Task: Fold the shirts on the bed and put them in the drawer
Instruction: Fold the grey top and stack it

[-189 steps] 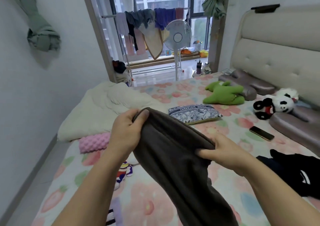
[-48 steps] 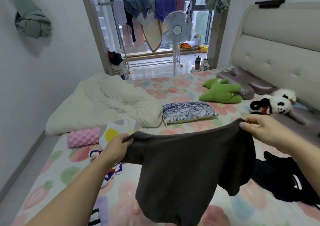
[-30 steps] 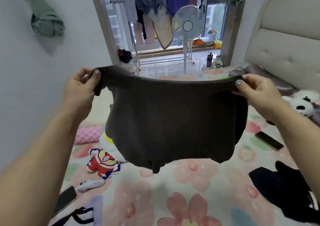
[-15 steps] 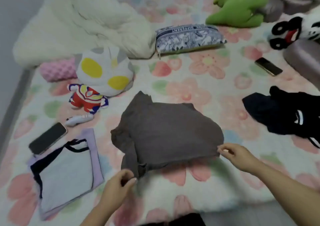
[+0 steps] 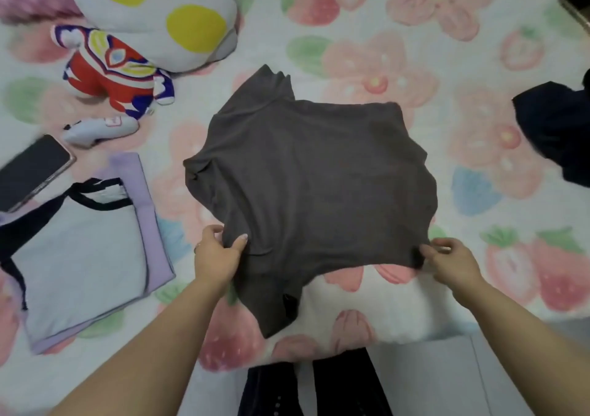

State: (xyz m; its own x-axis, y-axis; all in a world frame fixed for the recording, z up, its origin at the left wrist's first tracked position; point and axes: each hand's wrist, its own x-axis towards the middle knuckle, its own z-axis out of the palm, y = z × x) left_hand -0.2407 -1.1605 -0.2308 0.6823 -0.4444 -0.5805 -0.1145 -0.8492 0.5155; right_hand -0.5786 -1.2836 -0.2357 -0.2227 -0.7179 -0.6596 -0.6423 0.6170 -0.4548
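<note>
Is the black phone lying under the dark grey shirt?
No, the black phone lies uncovered at the left edge, apart from the dark grey shirt spread in the middle.

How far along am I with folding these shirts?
Done: one lilac-and-grey shirt lies folded on the left. In hand: the brown shirt is spread flat on the bed, left hand and right hand pinching its near edge, not yet folded. Left: the dark garment at the right, then the drawer, which is not in view.
</note>
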